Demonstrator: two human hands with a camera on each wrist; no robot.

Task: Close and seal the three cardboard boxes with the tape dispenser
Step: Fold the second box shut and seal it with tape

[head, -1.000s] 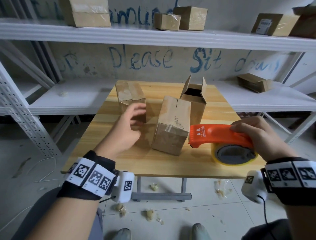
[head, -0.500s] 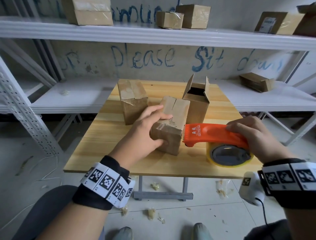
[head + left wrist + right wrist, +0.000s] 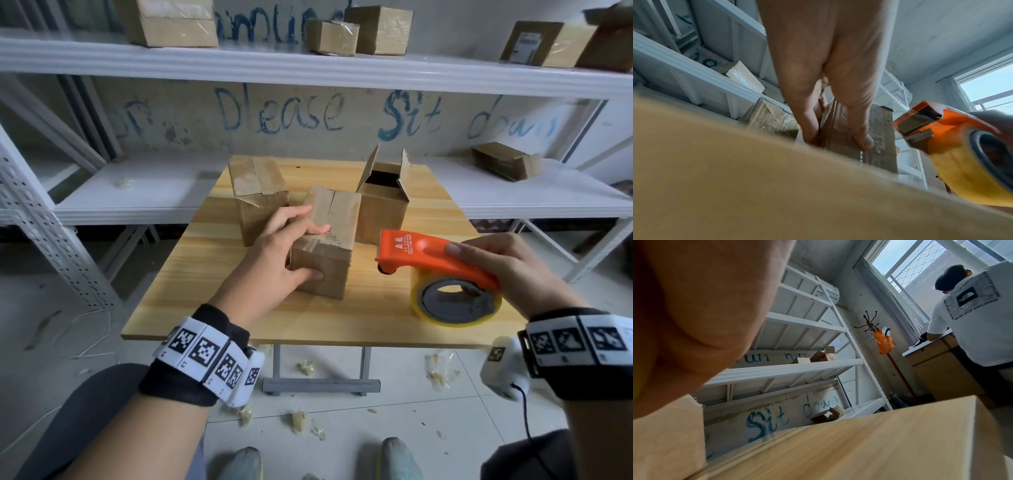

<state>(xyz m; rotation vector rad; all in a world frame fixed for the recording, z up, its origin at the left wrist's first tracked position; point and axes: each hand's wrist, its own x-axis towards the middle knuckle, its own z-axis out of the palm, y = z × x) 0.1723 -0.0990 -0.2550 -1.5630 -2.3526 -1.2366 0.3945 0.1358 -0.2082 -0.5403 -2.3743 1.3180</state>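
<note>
White metal shelving (image 3: pixel 308 68) holding small cartons lines a wall with blue lettering behind a wooden worktop (image 3: pixel 205 274). Three cardboard boxes stand on it: a taped box (image 3: pixel 257 192) at the back left, an open box (image 3: pixel 383 205) with its flaps up at the back right, and a near box (image 3: pixel 329 253) in front. The left hand (image 3: pixel 277 260) grips the near box, fingers (image 3: pixel 308 219) over its top and thumb on its front. The right hand (image 3: pixel 507 267) is curled round the orange tape dispenser (image 3: pixel 431 253), just right of that box.
</note>
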